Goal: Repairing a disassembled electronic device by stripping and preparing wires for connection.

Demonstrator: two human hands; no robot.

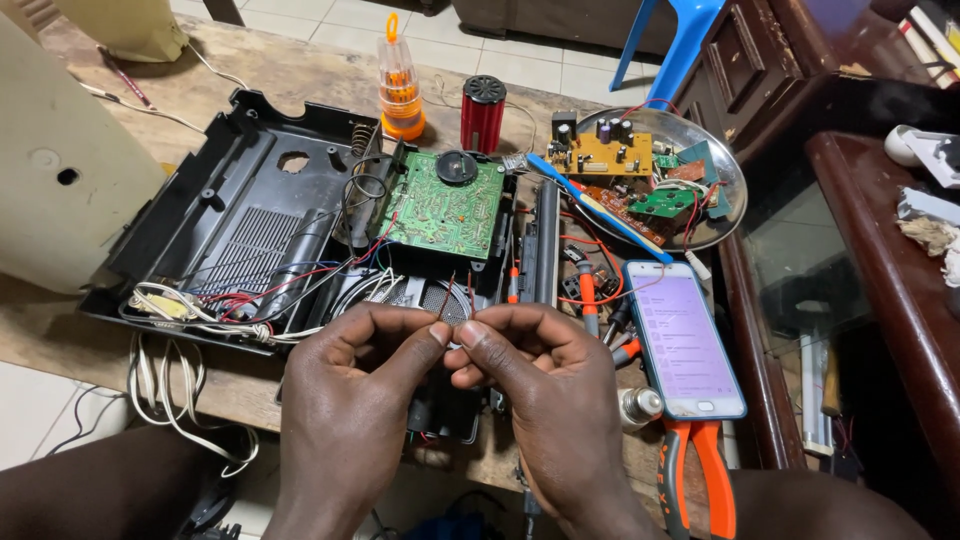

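Wire ends [452, 300], thin and reddish, sit pinched between our fingertips at picture centre, just above the speaker grille [425, 297] of the opened black casing [245, 215]. Our left hand [355, 385] curls closed, thumb and forefinger nipping the strands; our right hand [535, 385] mirrors it, thumb tip pressed against the left thumb, gripping the same strands. At 12 o'clock from the hands lies a green circuit board [445, 210], tilted inside the casing, with red and white leads trailing off toward 9 o'clock. Further at 12 stand an orange-and-clear screwdriver-bit holder [400, 85] and, just right of it, a red cylinder with a black cap [483, 112]. At 1 o'clock we note a round metal tray [735, 190] holding yellow, brown and green boards, a blue-handled tool [598, 208] lying across its rim. At 3 o'clock lies a phone [683, 340] with a lit pale-purple screen; its lines are too small to tell. Beneath it, at 4 o'clock, orange-handled pliers [700, 470] poke out. At 10 o'clock a cream plastic cover [60, 170] leans beside the casing. Everything rests on a worn wooden table [250, 65].
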